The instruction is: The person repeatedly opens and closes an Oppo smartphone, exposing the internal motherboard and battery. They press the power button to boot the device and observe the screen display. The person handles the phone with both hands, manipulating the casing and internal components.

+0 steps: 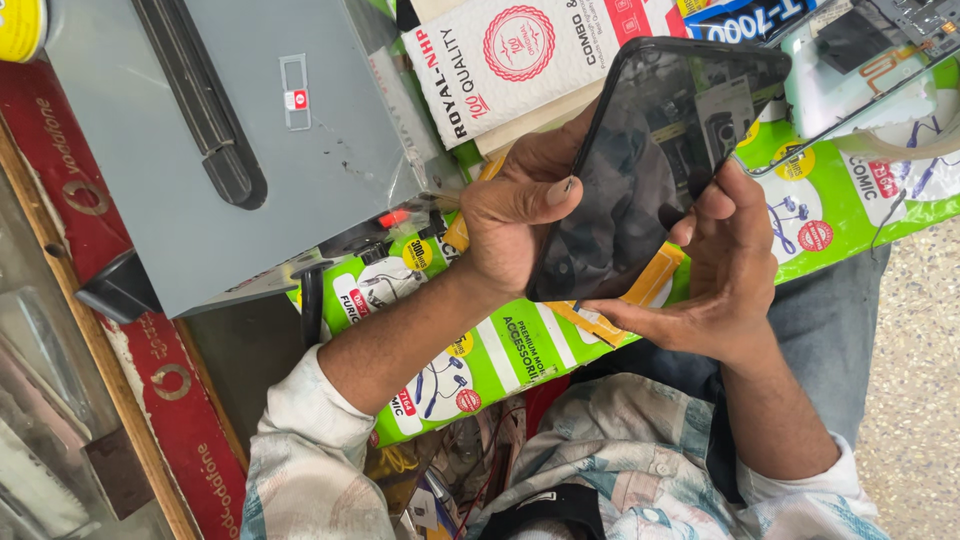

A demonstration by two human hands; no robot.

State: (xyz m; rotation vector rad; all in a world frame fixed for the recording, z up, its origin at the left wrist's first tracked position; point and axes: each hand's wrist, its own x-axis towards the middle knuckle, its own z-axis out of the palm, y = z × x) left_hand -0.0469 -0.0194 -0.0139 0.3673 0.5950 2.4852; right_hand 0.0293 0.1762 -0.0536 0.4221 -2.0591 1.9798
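Observation:
A black phone screen panel (650, 160) with a glossy, reflective face is held tilted between both hands. My left hand (510, 215) grips its left long edge, with the thumb lying on the rim. My right hand (725, 270) supports its lower right side, fingers curled under it and the thumb touching the glass. An orange-yellow strip (655, 285) shows just beneath the panel's lower end. Both arms wear light patterned sleeves pushed up the forearm.
A grey metal machine box (230, 130) with a black handle stands at the left. Green and white printed packaging (520, 350) lies under the hands, a white packet (520, 50) above it. A clear phone part (870, 60) rests at the upper right. Speckled floor (920, 350) shows at the right.

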